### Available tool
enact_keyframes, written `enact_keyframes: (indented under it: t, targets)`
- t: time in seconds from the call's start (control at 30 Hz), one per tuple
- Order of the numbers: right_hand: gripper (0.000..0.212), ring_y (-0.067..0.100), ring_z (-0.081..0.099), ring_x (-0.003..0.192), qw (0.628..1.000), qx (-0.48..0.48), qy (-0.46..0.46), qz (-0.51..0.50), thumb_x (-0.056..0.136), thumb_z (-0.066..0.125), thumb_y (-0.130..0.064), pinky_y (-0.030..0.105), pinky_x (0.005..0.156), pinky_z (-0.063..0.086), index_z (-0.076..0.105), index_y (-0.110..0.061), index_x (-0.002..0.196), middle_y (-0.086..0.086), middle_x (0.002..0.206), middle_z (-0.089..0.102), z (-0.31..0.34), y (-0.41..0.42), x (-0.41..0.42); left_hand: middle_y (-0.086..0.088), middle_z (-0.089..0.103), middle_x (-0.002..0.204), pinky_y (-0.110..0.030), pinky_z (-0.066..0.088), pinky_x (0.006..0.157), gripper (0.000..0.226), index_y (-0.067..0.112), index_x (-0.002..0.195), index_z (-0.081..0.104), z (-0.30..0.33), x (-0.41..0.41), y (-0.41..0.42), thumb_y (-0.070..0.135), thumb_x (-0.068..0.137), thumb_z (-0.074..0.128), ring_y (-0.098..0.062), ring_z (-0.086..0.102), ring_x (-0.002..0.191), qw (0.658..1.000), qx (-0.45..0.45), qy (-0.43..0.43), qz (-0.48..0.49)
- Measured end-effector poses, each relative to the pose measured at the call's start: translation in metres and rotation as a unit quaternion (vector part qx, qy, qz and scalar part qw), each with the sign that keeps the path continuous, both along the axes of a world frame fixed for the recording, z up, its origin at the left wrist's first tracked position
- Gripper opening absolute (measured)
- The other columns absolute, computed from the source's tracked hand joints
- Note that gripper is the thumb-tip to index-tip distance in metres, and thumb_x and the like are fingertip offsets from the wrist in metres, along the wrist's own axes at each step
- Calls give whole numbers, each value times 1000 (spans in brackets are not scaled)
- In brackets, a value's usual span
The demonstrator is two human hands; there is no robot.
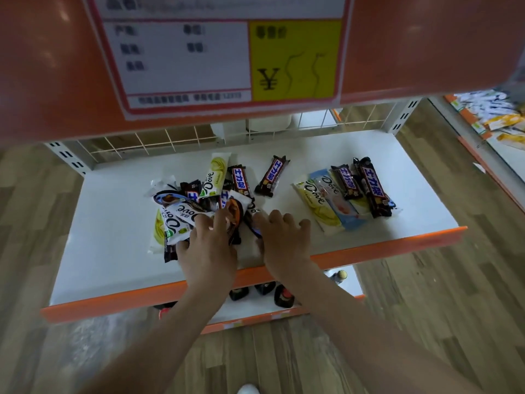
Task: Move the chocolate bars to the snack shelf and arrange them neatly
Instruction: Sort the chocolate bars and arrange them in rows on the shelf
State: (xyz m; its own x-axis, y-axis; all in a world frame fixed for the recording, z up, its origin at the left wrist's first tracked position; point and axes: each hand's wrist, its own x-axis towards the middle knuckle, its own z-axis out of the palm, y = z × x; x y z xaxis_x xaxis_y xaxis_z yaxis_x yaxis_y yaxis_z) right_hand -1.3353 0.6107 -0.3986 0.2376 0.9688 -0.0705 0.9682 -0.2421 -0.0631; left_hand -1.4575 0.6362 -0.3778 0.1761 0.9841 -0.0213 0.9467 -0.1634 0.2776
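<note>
Nearest the lens: two bare forearms reaching forward over wood-look floor (426, 294) to a white shelf (113, 223) with an orange front lip. Left hand (208, 251) palm down on the near edge of a jumbled pile of chocolate bars (199, 200), fingers spread and lightly bent over a white wrapper and a dark one; whether anything is actually pinched, cannot tell. Right hand (284, 240) just beside it, palm down, fingers relaxed and splayed, fingertips touching a dark bar at the pile's right edge, nothing clearly gripped. Hands close together but not touching.

Further right on the same shelf, well apart from the pile: a tidier row of bars (346, 194) laid side by side, yellow-and-white and pale blue wrappers at left, dark brown ones at right, partly overlapping. Between pile and row, a single dark bar (272, 176) lying alone, tilted.

Above, blurred: orange shelf edge bearing a large price tag (221, 52) with a yellow panel. Below the shelf: dark bottles (281, 297) on a lower level.
</note>
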Motion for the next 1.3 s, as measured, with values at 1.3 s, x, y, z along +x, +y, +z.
enact_keyframes:
  t: [1.3]
  targets:
    - [49,15,43,121,980,-71,16,183,87,57,-42,33,97,30,44,-32,132,-10,131,46,14,-6,79,2,47,123,-39,28,98,48,24,126,50,-9,0,32,41,83,63,-20,37,119,993,25,8,-117]
